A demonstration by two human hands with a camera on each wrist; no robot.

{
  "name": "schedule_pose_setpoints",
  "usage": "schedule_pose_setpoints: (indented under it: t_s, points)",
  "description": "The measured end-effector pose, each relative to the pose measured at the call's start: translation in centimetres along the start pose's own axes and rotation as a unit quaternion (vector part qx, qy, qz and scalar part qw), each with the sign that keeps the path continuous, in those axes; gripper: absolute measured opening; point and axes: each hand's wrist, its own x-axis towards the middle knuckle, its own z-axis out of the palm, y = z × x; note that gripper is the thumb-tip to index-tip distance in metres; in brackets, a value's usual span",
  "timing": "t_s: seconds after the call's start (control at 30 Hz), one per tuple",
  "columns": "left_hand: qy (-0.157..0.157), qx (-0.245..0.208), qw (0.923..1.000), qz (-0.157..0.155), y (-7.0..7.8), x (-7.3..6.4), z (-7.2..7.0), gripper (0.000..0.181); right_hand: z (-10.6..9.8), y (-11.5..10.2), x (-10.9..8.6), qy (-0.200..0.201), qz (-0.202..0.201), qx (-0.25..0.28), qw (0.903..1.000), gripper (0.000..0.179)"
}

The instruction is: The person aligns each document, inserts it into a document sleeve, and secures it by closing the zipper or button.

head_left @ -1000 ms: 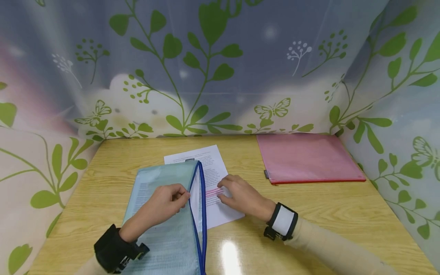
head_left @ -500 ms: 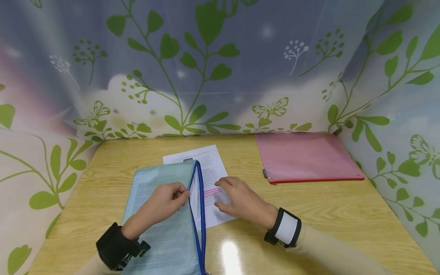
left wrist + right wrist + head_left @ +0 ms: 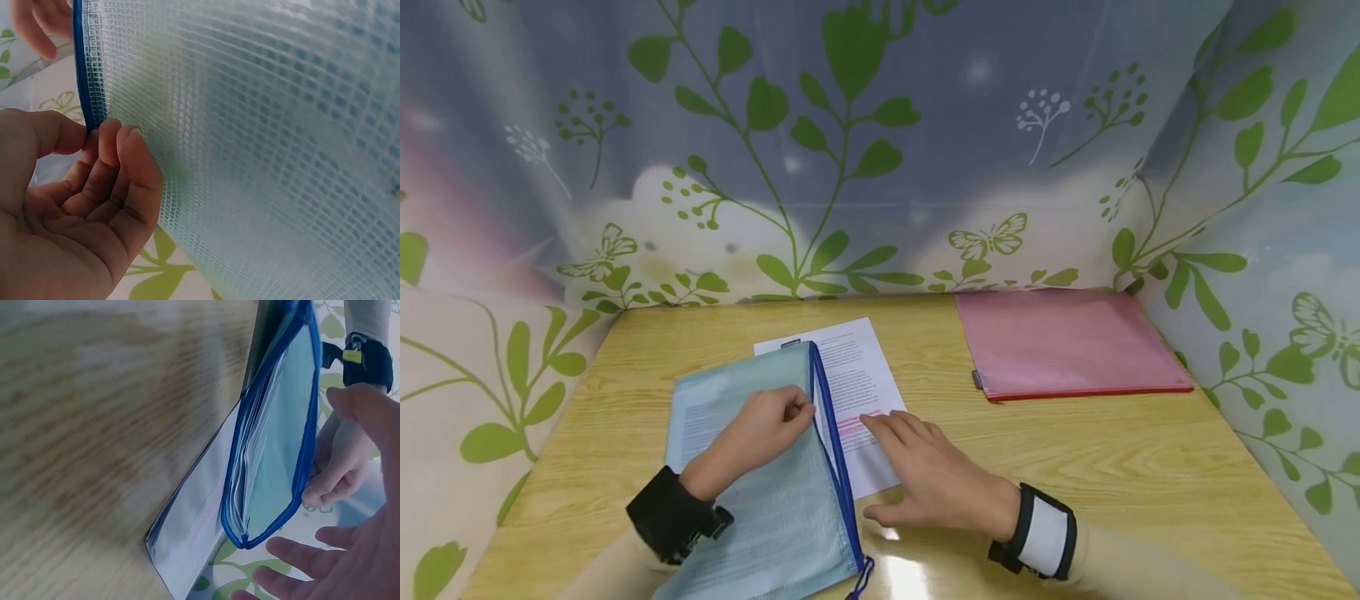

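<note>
A pale blue mesh zip pouch with a dark blue zip edge lies at the left front of the table. My left hand pinches the zip edge of its upper side, thumb against fingertips, as the left wrist view shows. The mouth gapes to the right, and a stack of papers is visible inside it in the right wrist view. Just right of the mouth, my right hand has its fingers spread and holds nothing. A printed sheet with pink highlighted lines lies partly beneath the pouch.
A pink zip pouch with a red zip lies flat at the back right of the wooden table. A leaf-patterned curtain encloses the back and sides. The blue pouch's zip cord hangs at its near corner.
My right hand has drawn back from the printed sheet toward me, its fingers spreading. The blue pouch's far corner has shifted left, and its zip cord has come into view.
</note>
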Motion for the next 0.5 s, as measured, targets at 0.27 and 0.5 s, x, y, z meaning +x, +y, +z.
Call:
schedule_pose_setpoints:
  t_s: [0.27,0.5]
  points:
    - [-0.004,0.004,0.9995,0.032,-1.2,2.2,0.1,0.013,0.2,-0.2,-0.2,-0.017,-0.003,0.010,0.9998,0.106]
    - [-0.013,0.021,0.9975,0.066,-2.1,4.1,0.2,0.011,0.6,-0.1,-0.4,-0.058,0.015,0.042,0.9973,0.107]
